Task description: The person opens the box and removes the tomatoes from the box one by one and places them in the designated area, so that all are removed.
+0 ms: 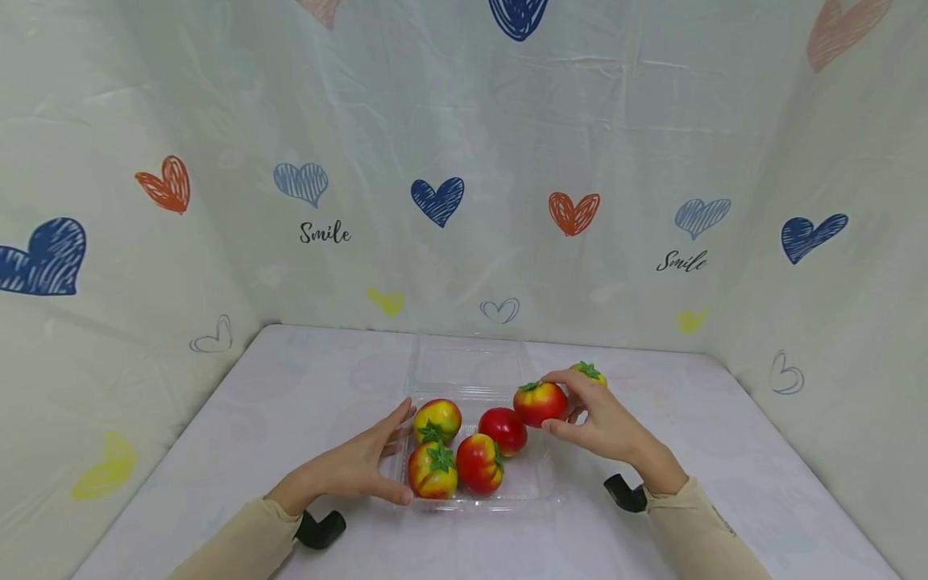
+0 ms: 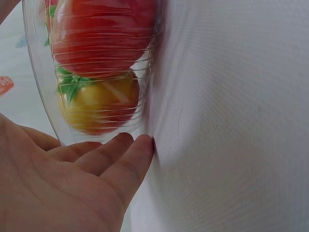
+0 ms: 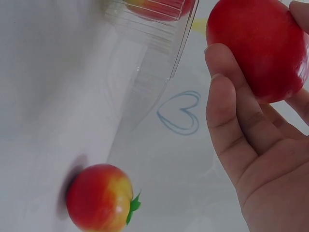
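A clear plastic clamshell box (image 1: pixel 532 475) stands on the table with its lid (image 1: pixel 471 362) folded back. Inside lie several red-and-yellow tomatoes (image 1: pixel 479 463), some with green leafy tops, and one mostly red tomato (image 1: pixel 503 431). My left hand (image 1: pixel 355 463) rests along the box's left side with fingers extended; the left wrist view shows the fingertips (image 2: pixel 144 145) at the ribbed wall. Above the box's right side, my right hand (image 1: pixel 598 415) grips a red-and-yellow tomato (image 1: pixel 538 404) between thumb and fingers. In the right wrist view this tomato (image 3: pixel 260 48) shows its red side.
Another tomato (image 1: pixel 589 373) sits on the table beyond my right hand, partly hidden by it. A white cloth covers the table (image 1: pixel 304 387). Behind and beside it hang pale curtains (image 1: pixel 493 258) printed with hearts.
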Demonstrator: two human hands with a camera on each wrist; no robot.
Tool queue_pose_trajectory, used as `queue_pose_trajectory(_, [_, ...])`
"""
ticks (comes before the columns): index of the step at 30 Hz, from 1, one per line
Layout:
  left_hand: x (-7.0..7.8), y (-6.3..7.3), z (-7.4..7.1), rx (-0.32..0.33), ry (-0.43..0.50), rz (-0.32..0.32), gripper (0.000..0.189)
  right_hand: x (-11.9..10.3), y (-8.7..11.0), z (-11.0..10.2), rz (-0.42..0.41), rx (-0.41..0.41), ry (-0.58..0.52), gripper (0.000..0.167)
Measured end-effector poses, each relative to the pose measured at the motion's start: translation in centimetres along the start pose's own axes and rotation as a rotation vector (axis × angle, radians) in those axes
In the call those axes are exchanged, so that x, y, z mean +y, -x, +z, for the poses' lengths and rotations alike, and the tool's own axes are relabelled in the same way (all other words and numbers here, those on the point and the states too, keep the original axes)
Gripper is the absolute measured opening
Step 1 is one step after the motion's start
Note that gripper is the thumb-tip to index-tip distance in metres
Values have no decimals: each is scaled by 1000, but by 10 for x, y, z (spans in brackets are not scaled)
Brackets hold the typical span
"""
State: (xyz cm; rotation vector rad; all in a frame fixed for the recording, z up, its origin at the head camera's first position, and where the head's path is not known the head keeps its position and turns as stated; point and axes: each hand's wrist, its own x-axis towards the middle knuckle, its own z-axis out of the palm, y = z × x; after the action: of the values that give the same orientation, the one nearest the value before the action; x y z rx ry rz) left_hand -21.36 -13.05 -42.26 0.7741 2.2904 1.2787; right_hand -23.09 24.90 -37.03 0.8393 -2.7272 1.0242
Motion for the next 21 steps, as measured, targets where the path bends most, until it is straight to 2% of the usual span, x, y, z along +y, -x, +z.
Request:
queue_pose_trajectory(16, [0,0,0,4,2,9,121,3,-2,2,2,29,-29,58])
queue_pose_trajectory(21, [0,0,0,4,1,8,121,5,-2,3,7,41,-31,52])
